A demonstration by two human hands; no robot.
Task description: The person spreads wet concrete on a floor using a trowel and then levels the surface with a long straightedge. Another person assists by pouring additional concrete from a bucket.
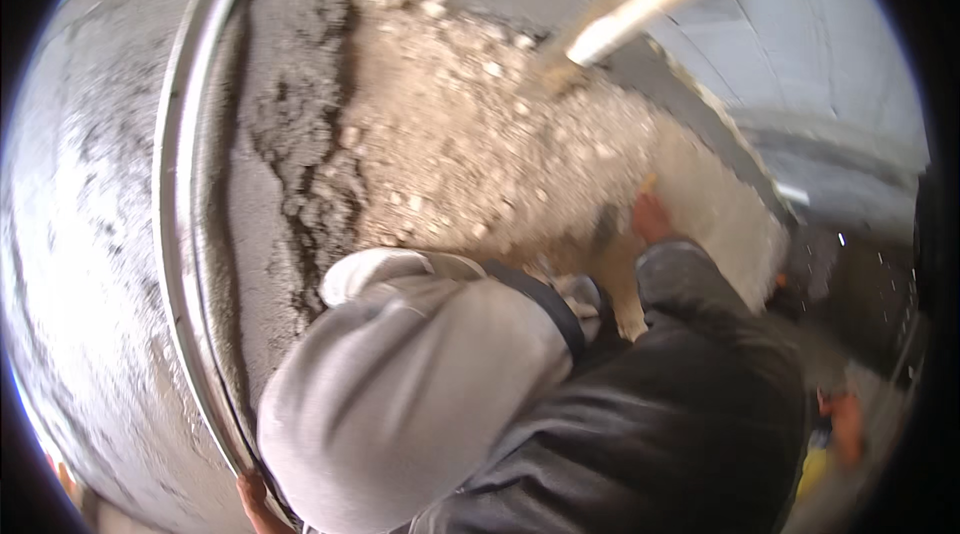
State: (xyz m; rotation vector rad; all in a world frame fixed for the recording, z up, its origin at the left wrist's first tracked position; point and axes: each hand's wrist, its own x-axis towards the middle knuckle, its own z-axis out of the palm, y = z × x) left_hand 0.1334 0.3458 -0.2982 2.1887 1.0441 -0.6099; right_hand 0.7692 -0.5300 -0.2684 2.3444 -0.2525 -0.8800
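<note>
At the lower left, my left hand [255, 502] is closed on the near end of a long metal straightedge [190, 154]. The bar lies along wet grey mortar [85, 184], smooth and shiny on its left. My right hand [652, 219], in a dark sleeve, reaches low over sandy rubble [470, 124]. Its fingers look closed, but blur hides what they hold. A small yellowish piece shows at the fingertips and a dark grey smear lies beside them. Beige cloth [400, 394] with a dark band fills the lower middle; whose clothing it is, I cannot tell.
Rough, crumbly mortar [300, 94] edges the rubble on the left. A blurred pale pole-like thing [650, 9] slants in from the top right and meets the rubble. Pale wall panels [800, 24] rise behind. Another person's hand [848, 424] seems to show beside something yellow at lower right.
</note>
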